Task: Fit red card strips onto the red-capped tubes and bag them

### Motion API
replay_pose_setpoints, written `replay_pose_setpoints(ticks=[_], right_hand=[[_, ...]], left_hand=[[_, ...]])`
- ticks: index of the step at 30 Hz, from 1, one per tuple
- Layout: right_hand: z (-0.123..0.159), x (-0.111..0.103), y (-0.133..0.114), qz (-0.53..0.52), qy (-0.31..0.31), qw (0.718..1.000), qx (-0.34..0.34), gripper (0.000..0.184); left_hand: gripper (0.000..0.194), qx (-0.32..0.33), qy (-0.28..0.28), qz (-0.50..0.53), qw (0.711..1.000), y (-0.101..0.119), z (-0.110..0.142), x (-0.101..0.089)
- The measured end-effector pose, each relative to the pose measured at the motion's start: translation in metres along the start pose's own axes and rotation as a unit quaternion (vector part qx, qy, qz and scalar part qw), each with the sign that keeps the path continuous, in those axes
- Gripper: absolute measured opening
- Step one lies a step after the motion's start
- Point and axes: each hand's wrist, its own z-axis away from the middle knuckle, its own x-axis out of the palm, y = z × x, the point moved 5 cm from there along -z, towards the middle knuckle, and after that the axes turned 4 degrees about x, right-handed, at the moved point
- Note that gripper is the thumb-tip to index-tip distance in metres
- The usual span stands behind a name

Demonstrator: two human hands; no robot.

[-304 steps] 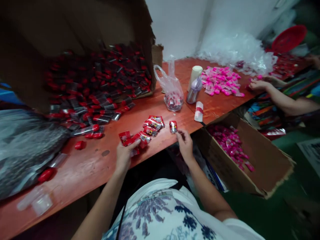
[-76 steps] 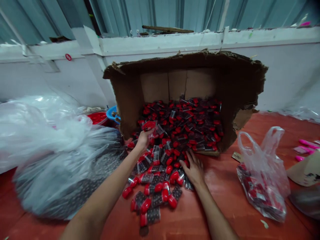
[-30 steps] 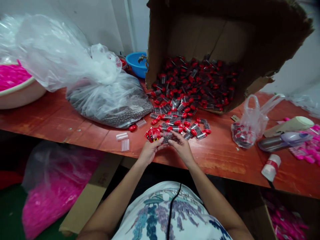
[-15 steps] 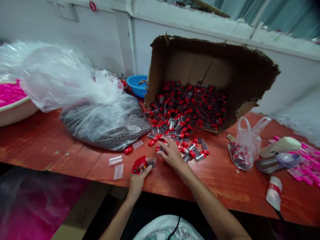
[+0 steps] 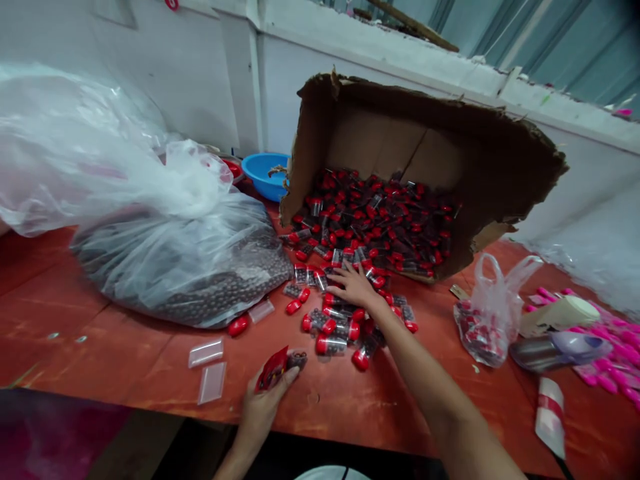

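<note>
My left hand (image 5: pixel 263 408) is closed at the table's front, gripping a small red packet (image 5: pixel 273 368) and a small clear container of dark beads (image 5: pixel 297 361). The thumb presses against the container. My right hand (image 5: pixel 356 288) reaches into a heap of small clear bottles (image 5: pixel 331 345) with red caps and dark beads inside. Its fingers are spread, touching the heap; whether any bottle is under the palm is hidden. More bottles fill a tipped cardboard box (image 5: pixel 385 143) behind the hand. Two clear plastic pieces (image 5: pixel 212 383) lie left of my left hand.
A tied plastic bag of dark beads (image 5: pixel 200 287) takes up the left side, near a blue basin (image 5: pixel 265 175). On the right are a small knotted bag (image 5: pixel 487 317), a scoop (image 5: pixel 555 350), a white-and-red roll (image 5: pixel 550 417) and pink pieces (image 5: pixel 617 347).
My right hand has moved farther over the heap, and several bottles now lie closer to the front. The left hand still holds the packet and container. The camera view has shifted.
</note>
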Motion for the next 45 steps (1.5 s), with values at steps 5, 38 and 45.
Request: replay_pose_setpoints(ticks=[5, 38, 45], right_hand=[[0.042, -0.007, 0.034, 0.009, 0.058, 0.998, 0.029, 0.039], [0.008, -0.008, 0.010, -0.100, 0.044, 0.994, 0.008, 0.027], [-0.074, -0.028, 0.063, -0.056, 0.113, 0.976, 0.179, 0.027]], left_hand=[[0.036, -0.016, -0.020, -0.013, 1.000, -0.001, 0.001, 0.003], [0.036, -0.044, 0.063, 0.005, 0.997, -0.001, -0.003, 0.001], [0.028, -0.021, 0.054, 0.014, 0.998, -0.006, -0.002, 0.004]])
